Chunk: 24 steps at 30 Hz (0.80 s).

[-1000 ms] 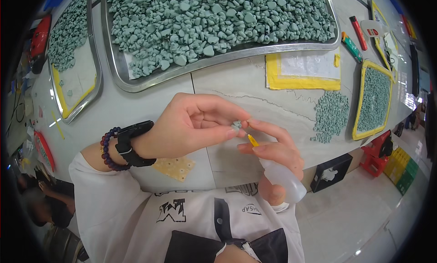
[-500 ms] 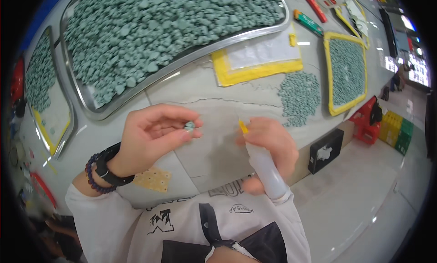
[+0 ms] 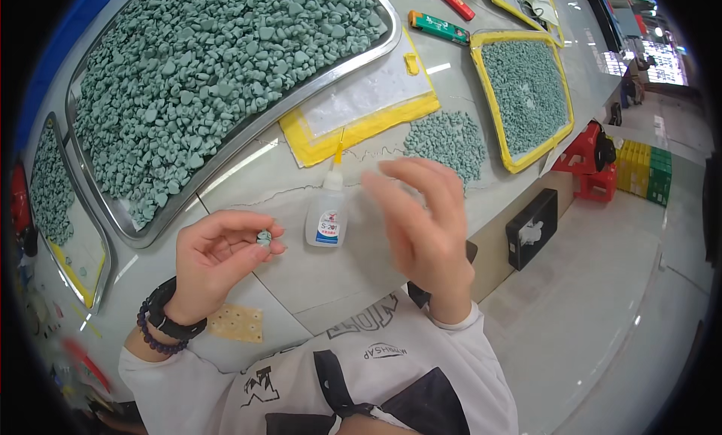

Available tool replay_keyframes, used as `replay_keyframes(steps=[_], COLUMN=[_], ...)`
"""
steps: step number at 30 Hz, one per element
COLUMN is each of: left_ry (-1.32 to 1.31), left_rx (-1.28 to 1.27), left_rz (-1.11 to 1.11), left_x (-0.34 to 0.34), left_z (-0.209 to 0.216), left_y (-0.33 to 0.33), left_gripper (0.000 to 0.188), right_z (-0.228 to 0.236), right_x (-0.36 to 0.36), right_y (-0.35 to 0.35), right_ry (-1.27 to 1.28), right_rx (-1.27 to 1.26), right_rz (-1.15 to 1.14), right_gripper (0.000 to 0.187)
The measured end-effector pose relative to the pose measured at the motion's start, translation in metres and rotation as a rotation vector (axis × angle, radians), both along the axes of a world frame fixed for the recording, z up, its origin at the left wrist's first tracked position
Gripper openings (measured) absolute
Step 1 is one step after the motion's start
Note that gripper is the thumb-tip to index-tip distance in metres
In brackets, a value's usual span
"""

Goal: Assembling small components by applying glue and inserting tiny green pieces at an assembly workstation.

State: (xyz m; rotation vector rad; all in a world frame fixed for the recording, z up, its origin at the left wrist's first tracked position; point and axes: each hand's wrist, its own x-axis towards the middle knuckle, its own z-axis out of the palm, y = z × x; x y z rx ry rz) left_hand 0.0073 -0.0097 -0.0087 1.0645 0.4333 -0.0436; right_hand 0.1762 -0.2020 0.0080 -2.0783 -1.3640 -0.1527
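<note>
My left hand (image 3: 209, 260) is closed in a pinch on a small grey-green stone-like piece (image 3: 263, 238), held between thumb and fingertips. Just to its right, a clear glue bottle (image 3: 326, 218) stands upright on the table, its thin yellow nozzle tip pointing up. My right hand (image 3: 430, 228) hovers to the right of the bottle, not touching it. Its fingers are apart, slightly blurred, with nothing in them. Beyond it, a loose pile of small green pieces (image 3: 447, 145) lies on the table.
A large metal tray (image 3: 392, 28) heaped with green pieces fills the upper left. Behind the bottle lies a yellow-edged white board (image 3: 361, 96). To the right are a yellow-rimmed tray (image 3: 490, 104) of small pieces and a green box cutter (image 3: 440, 27). The table's edge runs down the right.
My right hand has let go of the glue bottle, which now stands on the table. My left hand keeps hold of the small piece. The view has shifted to the right.
</note>
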Motion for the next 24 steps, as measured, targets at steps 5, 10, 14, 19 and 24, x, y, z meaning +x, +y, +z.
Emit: replay_keyframes(steps=[5,10,14,19,24], left_ry=[-0.023,0.031,0.005,0.004,0.005], left_rx=[0.015,0.022,0.005,-0.010,-0.001], left_rz=[-0.021,-0.020,-0.033,-0.021,-0.032], left_x=[0.001,0.002,0.001,0.004,0.004], left_z=[0.001,0.003,0.001,0.002,0.003], left_y=[-0.001,-0.001,0.001,-0.002,-0.001], left_gripper=[0.028,0.027,0.029,0.027,0.026], right_z=[0.024,0.018,-0.004,-0.010,0.014], right_x=[0.059,0.145,0.160,0.168,0.125], right_y=[-0.022,0.022,0.048,0.052,0.036], right_ry=[-0.114,-0.332,-0.530,-0.541,-0.186], right_rx=[-0.011,-0.222,-0.423,-0.379,0.099], right_rz=[-0.181,-0.087,-0.084,-0.081,-0.046], right_gripper=[0.029,0.026,0.028,0.027,0.024])
